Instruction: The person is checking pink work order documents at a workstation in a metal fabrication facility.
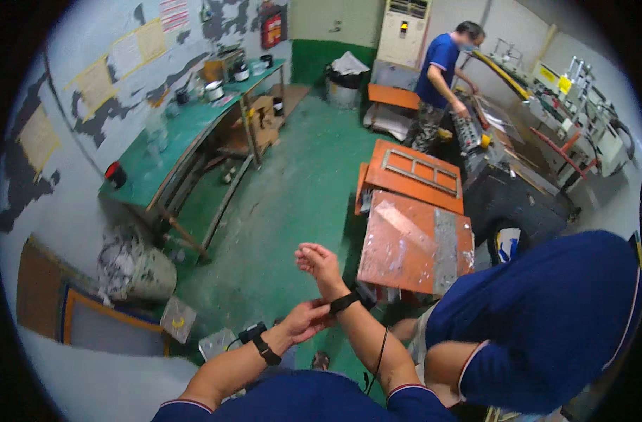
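My left hand reaches across to my right wrist, its fingers closed at the edge of the black wristband there. Raised in front of me, my right hand has its fingers curled in, with nothing visible in them. A second black band circles my left wrist. From my right forearm hangs a thin black cord. The undersides of the left fingers are hidden, so their exact grip on the band is partly covered.
Close on my right stands a person in a dark blue shirt. Beyond an orange board-topped stand, another person works at a machine. A green bench lines the left wall, near a full waste bin.
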Tool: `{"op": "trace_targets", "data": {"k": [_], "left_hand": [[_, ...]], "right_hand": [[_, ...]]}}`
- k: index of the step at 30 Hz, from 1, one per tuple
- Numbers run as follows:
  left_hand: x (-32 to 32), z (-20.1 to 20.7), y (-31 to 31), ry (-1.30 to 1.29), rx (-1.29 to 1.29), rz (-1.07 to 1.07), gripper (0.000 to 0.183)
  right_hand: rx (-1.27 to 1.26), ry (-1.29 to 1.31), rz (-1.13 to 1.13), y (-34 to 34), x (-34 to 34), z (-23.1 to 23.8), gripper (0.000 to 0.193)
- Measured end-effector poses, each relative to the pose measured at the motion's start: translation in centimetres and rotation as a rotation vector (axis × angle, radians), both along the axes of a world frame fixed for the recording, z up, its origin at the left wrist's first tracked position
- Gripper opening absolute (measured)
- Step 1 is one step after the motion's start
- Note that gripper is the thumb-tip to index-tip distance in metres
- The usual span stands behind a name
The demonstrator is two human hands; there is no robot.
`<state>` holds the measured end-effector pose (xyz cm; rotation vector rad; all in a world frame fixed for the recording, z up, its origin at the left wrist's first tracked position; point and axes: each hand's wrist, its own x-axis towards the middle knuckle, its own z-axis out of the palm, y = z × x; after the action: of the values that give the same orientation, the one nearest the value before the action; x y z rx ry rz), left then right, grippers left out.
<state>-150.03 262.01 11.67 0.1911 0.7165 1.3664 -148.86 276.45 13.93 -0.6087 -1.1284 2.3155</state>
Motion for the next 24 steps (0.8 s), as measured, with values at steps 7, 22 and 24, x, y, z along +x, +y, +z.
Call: {"op": "trace_targets", "data": {"k": [7, 22, 24], "left_hand": [[-8.2, -2.5, 9.5, -0.025, 0.04, -0.157, 0.023], [-33.1, 3.5, 25.7, 0.242, -0.062, -0.224, 0.016], [-35.0, 3.6, 28.1, 0.205, -0.015, -0.149, 0.017]], "right_hand": [[0.007, -0.004, -0.062, 8.4, -6.5, 0.5, 0.026], [0.539, -0.235, 0.01, 24.4, -28.7, 3.3, 0.025], [0.496, -0.188, 0.032, 26.9, -31.4, 4.2, 0.023]]}}
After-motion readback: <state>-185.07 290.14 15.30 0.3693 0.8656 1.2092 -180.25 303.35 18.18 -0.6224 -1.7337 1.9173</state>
